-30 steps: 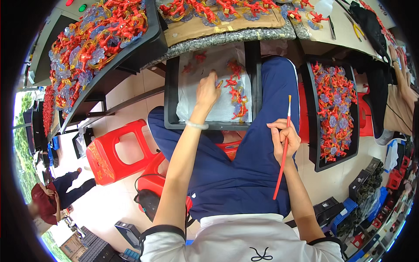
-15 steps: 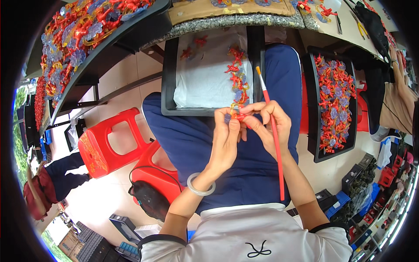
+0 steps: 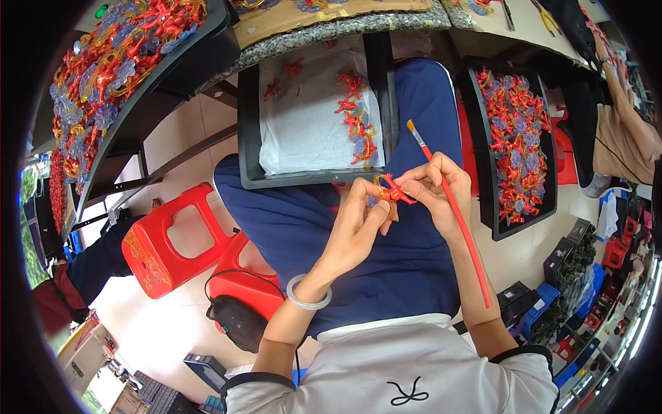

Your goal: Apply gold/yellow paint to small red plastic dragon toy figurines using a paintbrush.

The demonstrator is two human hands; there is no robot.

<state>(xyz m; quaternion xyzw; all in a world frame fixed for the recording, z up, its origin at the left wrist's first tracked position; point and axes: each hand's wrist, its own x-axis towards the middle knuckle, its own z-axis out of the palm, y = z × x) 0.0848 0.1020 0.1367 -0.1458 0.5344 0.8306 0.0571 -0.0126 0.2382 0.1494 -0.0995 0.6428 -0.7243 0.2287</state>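
Between my fingertips, just off the near edge of the tray, is a small plastic ornament (image 3: 394, 192), a red figure with translucent yellow and purplish parts. My left hand (image 3: 357, 222) pinches it by the yellow and purplish side. Thumb and fingers of my right hand (image 3: 439, 188) meet at its red end, and the same hand holds a paintbrush (image 3: 463, 224) with a red handle. The brush's bristles point up and away from the ornament. On white paper in the black tray (image 3: 248, 138) lie several similar ornaments (image 3: 356, 124), mostly in a row along the right side.
A black tray of heaped ornaments (image 3: 518, 148) stands at the right, and a larger heap (image 3: 127, 76) fills a tray at the upper left. Red stools (image 3: 176, 238) and a black bag (image 3: 238, 323) are left of my legs. Another person's arm (image 3: 631, 114) shows at far right.
Both hands have drawn back slightly from the tray with the ornament, which now shows more of its red figure. The brush leans further, its handle end swung right. The whole view has shifted a little.
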